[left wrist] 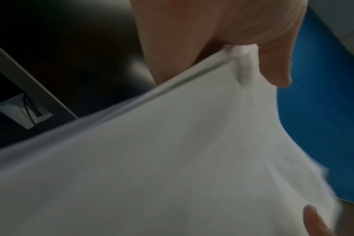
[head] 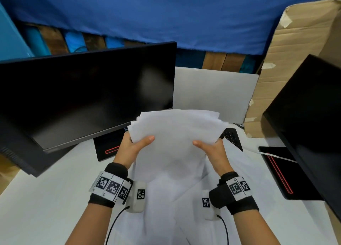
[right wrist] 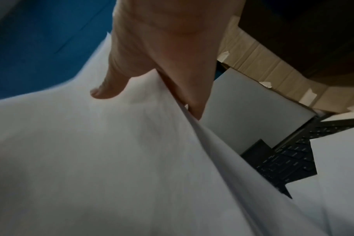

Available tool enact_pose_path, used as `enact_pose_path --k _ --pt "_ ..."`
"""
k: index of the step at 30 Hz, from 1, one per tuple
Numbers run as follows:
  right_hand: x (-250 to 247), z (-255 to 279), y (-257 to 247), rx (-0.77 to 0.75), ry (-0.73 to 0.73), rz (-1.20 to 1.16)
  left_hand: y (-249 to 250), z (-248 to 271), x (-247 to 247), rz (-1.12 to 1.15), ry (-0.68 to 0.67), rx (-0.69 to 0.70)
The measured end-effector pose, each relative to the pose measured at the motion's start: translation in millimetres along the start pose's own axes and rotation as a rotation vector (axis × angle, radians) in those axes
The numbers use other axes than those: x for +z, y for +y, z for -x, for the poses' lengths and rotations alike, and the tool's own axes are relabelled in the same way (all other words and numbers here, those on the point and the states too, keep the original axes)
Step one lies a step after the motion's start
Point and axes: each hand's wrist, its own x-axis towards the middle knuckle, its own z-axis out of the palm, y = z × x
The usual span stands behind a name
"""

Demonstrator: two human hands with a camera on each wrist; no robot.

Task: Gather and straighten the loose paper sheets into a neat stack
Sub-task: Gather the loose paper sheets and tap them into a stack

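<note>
A bundle of white paper sheets stands tilted above the white desk, its top edges fanned and uneven. My left hand grips its left side, thumb on the front face and fingers behind. On the right side my right hand grips the same way. In the left wrist view the sheets fill the picture, pinched under the left thumb. The right wrist view shows the sheets under the right thumb. More loose sheets lie on the desk below the bundle.
A dark monitor stands at the left, another monitor at the right. Behind the papers is an open laptop with a grey lid and a black keyboard. Cardboard leans at the back right. The white desk spreads at the left.
</note>
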Motion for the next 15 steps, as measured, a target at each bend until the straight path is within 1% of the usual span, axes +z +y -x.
enact_pose_path --k 4,6,8,12,15 --pt "5.7 -1.1 -10.3 -0.02 0.011 -0.033 5.8 0.1 3.5 -0.016 -0.024 0.027" --pt "7.3 -2.5 -17.4 -0.04 0.025 -0.054 8.9 -1.4 1.0 -0.018 0.0 0.04" --pt "6.1 -4.6 -22.5 -0.053 0.02 -0.068 9.1 -3.4 -6.2 -0.017 0.033 0.022" --pt "12.1 -4.9 -31.2 -0.06 -0.02 -0.029 3.8 -2.4 -9.2 -0.137 -0.004 -0.022" --pt "13.1 -8.8 -46.0 -0.116 -0.014 -0.088 8.0 -0.4 -10.5 -0.126 0.063 0.002"
